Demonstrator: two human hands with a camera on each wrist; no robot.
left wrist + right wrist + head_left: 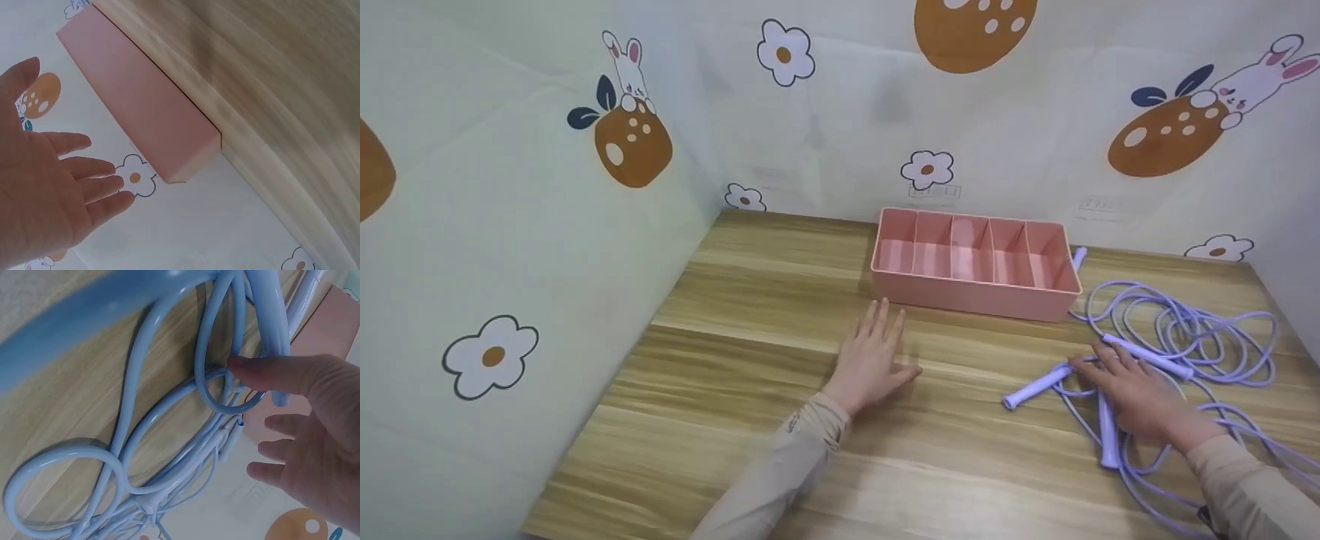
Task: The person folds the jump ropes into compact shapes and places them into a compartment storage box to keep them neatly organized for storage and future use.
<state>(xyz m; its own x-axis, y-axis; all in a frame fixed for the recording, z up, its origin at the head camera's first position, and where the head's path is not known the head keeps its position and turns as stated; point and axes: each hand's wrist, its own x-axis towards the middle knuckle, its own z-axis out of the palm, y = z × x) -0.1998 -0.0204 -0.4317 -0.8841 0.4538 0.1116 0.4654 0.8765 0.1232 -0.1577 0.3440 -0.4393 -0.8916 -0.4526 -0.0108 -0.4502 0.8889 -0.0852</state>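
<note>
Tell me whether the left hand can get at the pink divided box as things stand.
Most likely yes. The left hand holds nothing and is close to the pink box, with nothing visible lying between them; the purple jump ropes lie off to the hand's right.

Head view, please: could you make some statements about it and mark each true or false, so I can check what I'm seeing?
1. The pink box has five compartments. True.
2. The left hand is gripping the box. False: the left hand holds nothing, its fingers spread.
3. A purple handle lies near the fingers of the right hand. True.
4. The cords are packed inside the box. False: the cords lie in loops on the table, to the box's right.
5. The backdrop has flowers printed on it. True.
</note>
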